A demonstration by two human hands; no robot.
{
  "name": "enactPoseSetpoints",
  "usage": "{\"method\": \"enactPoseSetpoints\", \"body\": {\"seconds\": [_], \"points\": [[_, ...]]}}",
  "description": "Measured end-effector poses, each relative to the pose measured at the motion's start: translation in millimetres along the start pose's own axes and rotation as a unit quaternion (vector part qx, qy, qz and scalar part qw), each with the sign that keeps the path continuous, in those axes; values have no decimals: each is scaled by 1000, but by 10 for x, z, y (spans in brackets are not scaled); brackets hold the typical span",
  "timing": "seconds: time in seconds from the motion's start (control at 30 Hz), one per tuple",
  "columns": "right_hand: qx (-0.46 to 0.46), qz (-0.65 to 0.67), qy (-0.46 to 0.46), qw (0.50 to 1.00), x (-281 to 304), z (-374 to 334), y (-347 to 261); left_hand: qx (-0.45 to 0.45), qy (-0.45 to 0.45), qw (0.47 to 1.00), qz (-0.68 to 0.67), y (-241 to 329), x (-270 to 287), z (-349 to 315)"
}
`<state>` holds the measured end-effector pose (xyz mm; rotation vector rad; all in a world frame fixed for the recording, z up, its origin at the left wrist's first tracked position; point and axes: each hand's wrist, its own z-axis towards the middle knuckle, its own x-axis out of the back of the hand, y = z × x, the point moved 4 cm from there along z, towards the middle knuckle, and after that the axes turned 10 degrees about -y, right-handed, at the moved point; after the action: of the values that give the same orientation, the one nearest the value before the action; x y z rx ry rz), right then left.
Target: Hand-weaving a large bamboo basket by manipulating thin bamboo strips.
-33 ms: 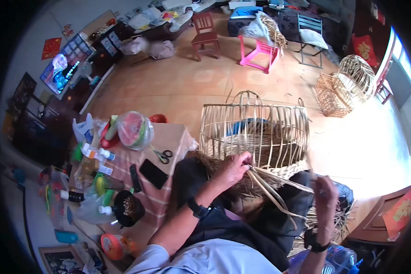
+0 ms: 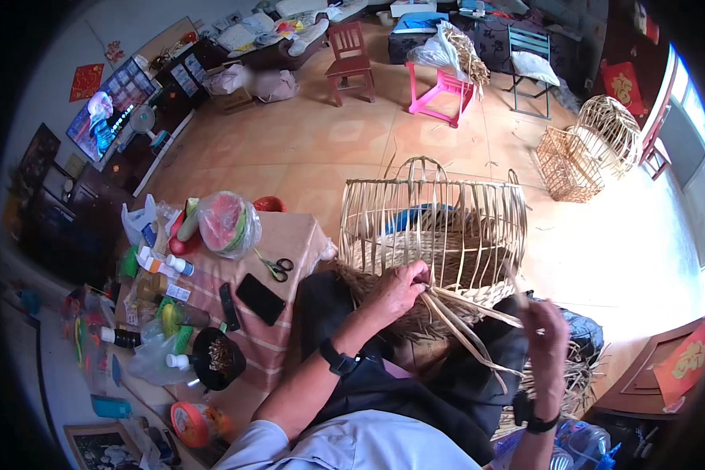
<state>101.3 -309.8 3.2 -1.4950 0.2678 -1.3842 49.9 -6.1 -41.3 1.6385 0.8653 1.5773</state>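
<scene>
Basket (image 2: 435,227) of pale woven strips, half made, resting on the lap just beyond the left hand (image 2: 399,288), upright ribs open at the top. Left hand closed on the woven rim, pinching loose strips (image 2: 466,325) that run across to the right hand (image 2: 547,338), raised and closed on their far ends. Scissors (image 2: 275,268) and black phone (image 2: 260,298) left of the left hand on the counter (image 2: 290,235).

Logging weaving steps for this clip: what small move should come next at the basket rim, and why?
Probably draw the right hand further out to tighten the strips. They run loosely from the rim of the basket, where the left hand presses on the weave, across to the right hand's fingers, and some sag over the lap.
</scene>
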Motion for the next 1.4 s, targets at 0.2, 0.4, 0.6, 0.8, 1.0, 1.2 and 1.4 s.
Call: {"method": "enactPoseSetpoints", "body": {"seconds": [0.2,0.4,0.6,0.8,1.0,1.2,1.4], "points": [[-17,-73,-97,992,-638,285,-536,3,53,999,10,-25,-92,23],[43,-65,-43,996,-802,309,-360,-108,149,980,69,-119,-212,8],[16,-5,-70,997,-1005,334,-208,-91,94,990,-50,-158,-212,43],[1,-33,-102,994,-1103,408,-319,-67,95,993,-4,-76,-86,-22],[26,-27,-92,995,-1060,322,-476,-91,86,992,-14,-96,11,-44],[70,-72,-80,992,-1067,287,-569,-102,65,992,40,-77,-4,-86],[97,-184,-91,974,-1033,348,-529,-65,-5,997,49,-41,-64,-55]]}}
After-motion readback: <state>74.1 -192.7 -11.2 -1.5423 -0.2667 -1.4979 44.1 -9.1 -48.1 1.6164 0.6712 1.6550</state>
